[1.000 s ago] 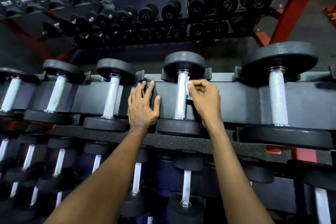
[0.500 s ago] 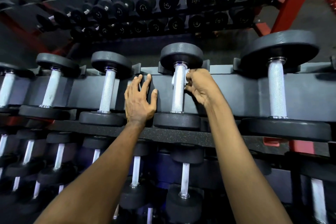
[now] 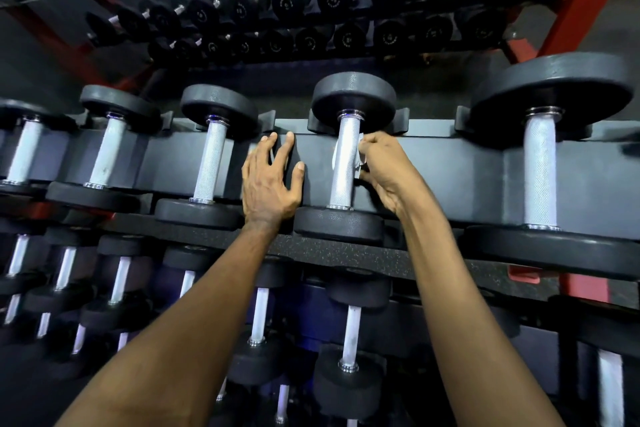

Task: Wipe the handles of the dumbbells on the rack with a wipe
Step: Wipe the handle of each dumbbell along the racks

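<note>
Head view: our right grip (image 3: 384,166) pinches the wipe (image 3: 360,153) round the upper part of the handle (image 3: 342,180) of the mid dumbbell (image 3: 353,97), which sits on the top row of the rack (image 3: 450,163). Left grip (image 3: 268,184) lies flat on the rack beam just beside it, fingers spread, holding nothing. To do this well, we'd press firmly, run the wipe the full length btwn both heads, and twist to reach the back side.

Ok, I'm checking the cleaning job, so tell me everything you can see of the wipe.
The wipe is a small crumpled white sheet, thin like paper or cloth. The right hand pinches it against the upper half of a dumbbell handle, wrapped partly round: white shows on both sides of the handle. The hand hides most of it.
</note>
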The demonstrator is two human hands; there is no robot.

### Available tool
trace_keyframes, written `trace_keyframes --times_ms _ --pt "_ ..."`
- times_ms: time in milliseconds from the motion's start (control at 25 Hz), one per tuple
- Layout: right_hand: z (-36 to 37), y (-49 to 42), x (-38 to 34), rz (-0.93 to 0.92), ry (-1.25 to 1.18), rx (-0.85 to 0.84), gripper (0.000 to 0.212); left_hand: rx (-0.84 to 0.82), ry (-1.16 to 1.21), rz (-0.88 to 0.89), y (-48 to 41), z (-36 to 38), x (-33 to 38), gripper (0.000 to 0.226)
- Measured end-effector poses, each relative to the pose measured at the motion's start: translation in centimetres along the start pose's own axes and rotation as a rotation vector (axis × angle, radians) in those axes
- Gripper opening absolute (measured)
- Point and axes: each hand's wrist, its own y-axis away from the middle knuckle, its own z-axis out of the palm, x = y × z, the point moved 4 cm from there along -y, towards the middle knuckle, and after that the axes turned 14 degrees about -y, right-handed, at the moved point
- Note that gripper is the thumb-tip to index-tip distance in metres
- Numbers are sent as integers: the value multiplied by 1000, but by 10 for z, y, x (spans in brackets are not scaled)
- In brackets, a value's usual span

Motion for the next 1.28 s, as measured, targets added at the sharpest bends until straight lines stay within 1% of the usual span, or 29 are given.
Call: trace_keyframes --times_ms 120,320,400,520,600,640,720,760,840,880,920,960,1040,1080,1120,1200,1280 --pt "-5 5 7 99 51 -51 27 -2 2 7 -2 0 0 56" --pt "-6 23 11 182 171 -68 32 -24 13 8 -2 -4 2 57" --pt "-5 28 12 200 174 -78 34 -36 10 2 -1 -5 3 58" --pt "-4 32 12 194 168 -73 31 -49 8 6 -1 -6 2 59" --pt "-5 32 13 165 257 -32 29 -58 3 7 -2 -7 3 59" --pt "-5 32 13 129 343 -8 28 -59 0 7 -2 -7 3 59" --pt "-6 36 8 2 578 47 24 -57 -3 9 -2 -7 2 59" --pt "-5 40 3 -66 700 85 18 -55 -4 12 -1 -7 3 59" --pt "-3 49 -3 -181 829 153 8 -54 -6 10 -1 -6 2 59" --pt "-4 50 -3 -205 826 170 9 -55 -7 8 -1 -6 2 59" --pt "-7 48 -2 -193 773 174 11 -59 -6 6 -1 -6 2 59" --pt "-10 47 0 -157 663 163 12 -65 -4 3 -2 -6 2 59" --pt "-17 47 6 -27 404 114 10 -82 2 5 -1 -6 2 59" --pt "-20 47 9 19 328 97 7 -91 9 12 -2 -6 3 59" --pt "-22 47 10 21 307 96 5 -102 19 19 -2 -7 2 59" --pt "-20 50 6 -84 351 166 5 -150 61 33 -4 -10 0 58" --pt "-10 54 -9 -275 499 289 9 -234 170 27 -8 -18 -1 56"
